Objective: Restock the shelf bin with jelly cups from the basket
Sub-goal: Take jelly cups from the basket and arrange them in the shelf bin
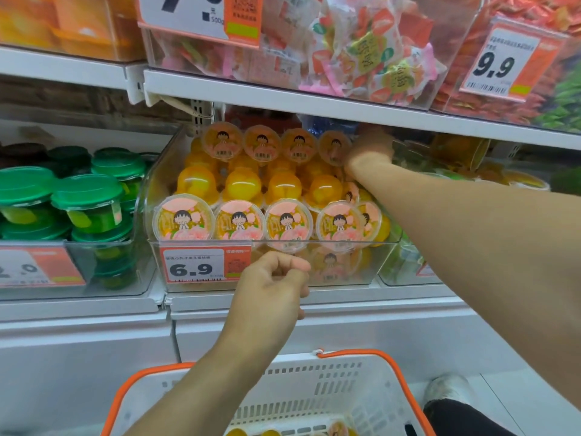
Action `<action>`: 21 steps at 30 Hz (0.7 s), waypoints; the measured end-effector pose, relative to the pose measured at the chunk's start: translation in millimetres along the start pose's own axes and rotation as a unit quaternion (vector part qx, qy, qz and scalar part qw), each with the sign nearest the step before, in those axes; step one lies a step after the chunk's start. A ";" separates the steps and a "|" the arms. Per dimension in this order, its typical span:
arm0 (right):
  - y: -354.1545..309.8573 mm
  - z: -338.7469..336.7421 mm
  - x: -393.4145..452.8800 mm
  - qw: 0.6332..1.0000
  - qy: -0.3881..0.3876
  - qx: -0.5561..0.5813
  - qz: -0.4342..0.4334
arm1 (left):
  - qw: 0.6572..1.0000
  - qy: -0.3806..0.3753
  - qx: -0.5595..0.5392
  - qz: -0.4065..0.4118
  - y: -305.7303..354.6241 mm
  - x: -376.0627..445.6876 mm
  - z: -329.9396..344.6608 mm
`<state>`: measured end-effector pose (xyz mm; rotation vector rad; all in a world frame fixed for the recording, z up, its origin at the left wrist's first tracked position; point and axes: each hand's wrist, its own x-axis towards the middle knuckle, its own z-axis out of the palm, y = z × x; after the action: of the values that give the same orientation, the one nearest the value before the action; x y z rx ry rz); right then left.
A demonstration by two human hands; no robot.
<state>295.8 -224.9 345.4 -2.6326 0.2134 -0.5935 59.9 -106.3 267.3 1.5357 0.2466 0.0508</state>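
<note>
The clear shelf bin [382,262] holds several orange jelly cups [286,223] with cartoon lids, stacked in rows. My right hand [371,149] reaches into the bin's back right corner, just under the upper shelf, beside the rightmost back cup [334,147]. Its fingers are hidden and blurred. My left hand [276,284] hovers at the bin's front wall, its fingers loosely curled and holding nothing. Below, the white basket [345,372] with an orange rim shows a few jelly cups [338,429] at its bottom.
A bin of green-lidded cups [85,199] stands to the left. The upper shelf edge [314,105] hangs low over the orange cups, with candy bins [361,51] above. A 6.9 price tag [195,265] is on the bin front. A shoe [446,391] is beside the basket.
</note>
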 end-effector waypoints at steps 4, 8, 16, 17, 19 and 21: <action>5.1 1.5 6.5 0.996 0.025 -0.080 -0.010 | 1.000 -0.014 0.016 -0.011 -2.5 -1.4 -0.8; 8.5 -10.2 -4.4 0.992 0.019 -0.113 -0.055 | 0.999 -0.012 0.031 -0.014 -4.9 0.9 -2.5; 53.0 -44.5 -114.3 0.970 0.075 0.116 -0.201 | 0.979 -0.114 0.162 -0.051 -42.5 9.5 -2.9; 59.5 -43.0 -138.0 0.956 0.078 0.137 -0.246 | 0.972 -0.128 0.191 -0.056 -53.3 10.5 -0.9; 75.0 -31.8 -186.1 0.931 0.067 0.180 -0.309 | 0.952 -0.144 0.260 -0.070 -81.9 12.7 2.3; 97.0 -8.8 -233.2 0.929 0.015 0.194 -0.314 | 0.908 -0.186 0.361 -0.100 -118.8 13.4 2.4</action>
<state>77.7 -259.4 222.5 -2.2690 -0.6984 -0.7802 59.0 -110.9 147.7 2.2050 0.1150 -0.5504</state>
